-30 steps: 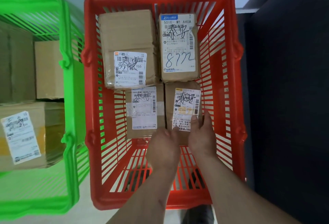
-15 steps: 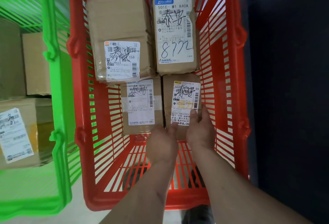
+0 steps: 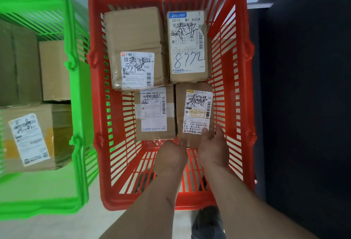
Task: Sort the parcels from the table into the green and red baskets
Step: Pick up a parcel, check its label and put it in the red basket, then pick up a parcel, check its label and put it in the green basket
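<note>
Both hands reach into the red basket (image 3: 237, 106) — the left hand (image 3: 171, 155) and the right hand (image 3: 213, 148) hold the near end of a small parcel (image 3: 193, 109), their fingers on its edge. Three more labelled parcels lie beside and beyond it, touching one another. The green basket (image 3: 79, 106) stands just left — cardboard boxes (image 3: 38, 134) inside.

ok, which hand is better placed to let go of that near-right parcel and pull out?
Probably left: the left hand only touches the parcel's near edge, while the right hand lies over its label corner.
</note>
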